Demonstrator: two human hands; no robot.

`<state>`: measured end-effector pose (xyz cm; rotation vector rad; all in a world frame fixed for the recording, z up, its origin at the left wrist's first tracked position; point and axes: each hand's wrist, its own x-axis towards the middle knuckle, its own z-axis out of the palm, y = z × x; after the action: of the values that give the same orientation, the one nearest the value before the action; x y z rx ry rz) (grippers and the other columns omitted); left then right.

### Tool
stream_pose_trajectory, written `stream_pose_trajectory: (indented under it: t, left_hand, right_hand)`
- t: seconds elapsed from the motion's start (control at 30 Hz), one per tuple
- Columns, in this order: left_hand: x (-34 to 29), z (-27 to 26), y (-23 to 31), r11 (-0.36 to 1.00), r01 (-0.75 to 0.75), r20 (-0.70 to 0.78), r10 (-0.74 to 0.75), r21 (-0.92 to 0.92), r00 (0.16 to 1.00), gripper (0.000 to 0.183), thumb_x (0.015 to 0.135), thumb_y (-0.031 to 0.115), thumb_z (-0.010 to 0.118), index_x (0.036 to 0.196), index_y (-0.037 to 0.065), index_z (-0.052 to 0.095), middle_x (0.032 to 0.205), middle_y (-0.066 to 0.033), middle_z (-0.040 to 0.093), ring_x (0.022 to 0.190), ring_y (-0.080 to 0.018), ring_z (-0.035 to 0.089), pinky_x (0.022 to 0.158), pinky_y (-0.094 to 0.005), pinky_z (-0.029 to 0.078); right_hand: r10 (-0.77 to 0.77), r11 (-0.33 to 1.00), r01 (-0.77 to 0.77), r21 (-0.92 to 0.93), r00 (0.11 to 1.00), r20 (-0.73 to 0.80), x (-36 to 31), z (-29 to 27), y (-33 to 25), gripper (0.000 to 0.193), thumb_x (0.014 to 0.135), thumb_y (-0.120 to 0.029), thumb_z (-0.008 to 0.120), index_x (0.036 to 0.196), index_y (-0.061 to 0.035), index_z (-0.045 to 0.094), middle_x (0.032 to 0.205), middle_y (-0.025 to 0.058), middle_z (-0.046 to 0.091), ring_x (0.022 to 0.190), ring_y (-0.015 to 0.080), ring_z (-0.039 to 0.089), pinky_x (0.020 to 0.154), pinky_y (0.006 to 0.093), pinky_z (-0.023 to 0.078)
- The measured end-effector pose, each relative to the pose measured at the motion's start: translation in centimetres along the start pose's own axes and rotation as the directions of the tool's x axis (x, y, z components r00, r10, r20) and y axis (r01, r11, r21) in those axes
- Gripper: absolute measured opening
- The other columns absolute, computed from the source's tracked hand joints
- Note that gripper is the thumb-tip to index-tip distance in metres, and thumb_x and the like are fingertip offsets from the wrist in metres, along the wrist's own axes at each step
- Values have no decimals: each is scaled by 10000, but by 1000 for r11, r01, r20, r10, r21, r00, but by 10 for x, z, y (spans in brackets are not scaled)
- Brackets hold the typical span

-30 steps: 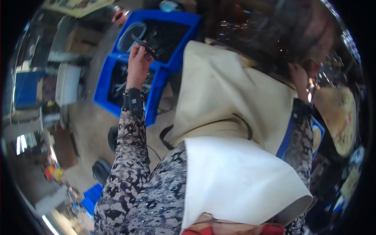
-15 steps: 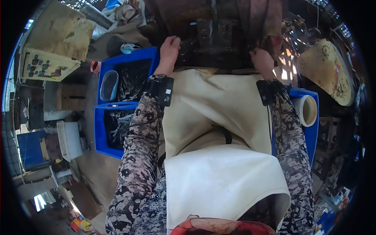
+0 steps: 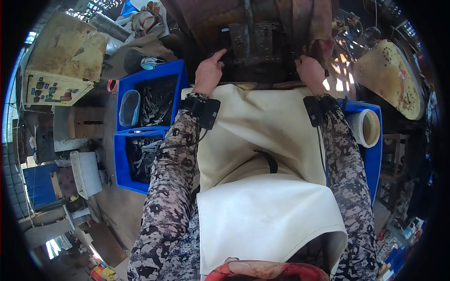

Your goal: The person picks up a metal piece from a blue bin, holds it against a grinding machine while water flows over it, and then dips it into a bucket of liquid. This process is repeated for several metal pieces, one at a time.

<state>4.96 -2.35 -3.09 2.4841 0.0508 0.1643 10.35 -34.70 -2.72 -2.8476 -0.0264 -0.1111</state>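
Note:
My left hand [image 3: 209, 73] is over the near left edge of a dark, wet machine recess [image 3: 253, 54]. Its index finger stretches forward and the other fingers are partly hidden; I see nothing held in it. At the right side of the same recess, my right hand [image 3: 310, 71] has its fingers curled together. Whatever it may hold is hidden in the dark. Between my arms a cream apron [image 3: 262, 110] covers my lap, its far edge reaching the recess.
Two blue crates [image 3: 123, 180] with several dark and grey metal pieces [image 3: 157, 100] stand on my left, one holding a clear tub [image 3: 130, 107]. On the right, another blue crate [image 3: 375, 161] has a cream cylindrical container [image 3: 370, 130]. A control box [image 3: 56, 89] with knobs stands far left.
My left hand has moved right and nearer to me, its index finger now extended from a closed posture. My right hand has shifted slightly left, still curled. The whole view has turned slightly.

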Motion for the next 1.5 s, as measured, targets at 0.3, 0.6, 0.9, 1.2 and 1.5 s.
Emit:
stream_pose_trajectory:
  t: [0.3, 0.6, 0.9, 1.2, 1.5]
  left_hand:
    - [10, 9, -22, 983, -82, 23, 87, -166, 996, 391, 859, -3, 486, 1198, 93, 655, 1004, -100, 685, 671, -170, 624, 664, -284, 516]
    - [13, 12, -26, 974, -96, 59, 110, -204, 992, 509, 801, -76, 475, 1272, 67, 606, 1208, -134, 621, 771, -186, 662, 687, -284, 517]
    - [8, 8, -16, 982, -110, 63, 121, -153, 991, 537, 826, -82, 503, 1337, 73, 550, 1288, -147, 579, 856, -207, 665, 776, -295, 538]
    - [5, 2, -3, 993, -106, 44, 108, -57, 993, 543, 814, -74, 547, 1336, 74, 544, 1320, -173, 560, 1056, -300, 628, 834, -328, 544]
    - [4, 1, 2, 995, -97, 54, 97, 3, 994, 559, 799, -48, 584, 1341, 78, 535, 1332, -160, 557, 1136, -322, 589, 920, -358, 507]
  right_hand:
    - [-3, 1000, 3, -13, 1000, 0, 0, -1, 0, 276, 903, -343, 562, 956, -97, 673, 933, 160, 688, 916, 375, 656, 783, 484, 528]
    - [25, 999, -25, -23, 1000, 15, 0, -3, -1, 274, 900, -341, 567, 958, -99, 681, 938, 157, 690, 918, 368, 659, 786, 483, 529]
    - [15, 1000, -15, -27, 1000, 10, -1, -6, -1, 275, 898, -339, 570, 957, -96, 684, 928, 163, 691, 905, 368, 662, 773, 480, 535]
    - [17, 1000, -16, -25, 1000, 10, -1, -8, -1, 271, 892, -335, 578, 946, -92, 685, 923, 166, 691, 897, 373, 662, 770, 481, 535]
    - [5, 1000, -5, -17, 1000, 3, -1, -10, -1, 270, 896, -334, 578, 953, -91, 683, 933, 166, 690, 908, 376, 659, 774, 481, 532]
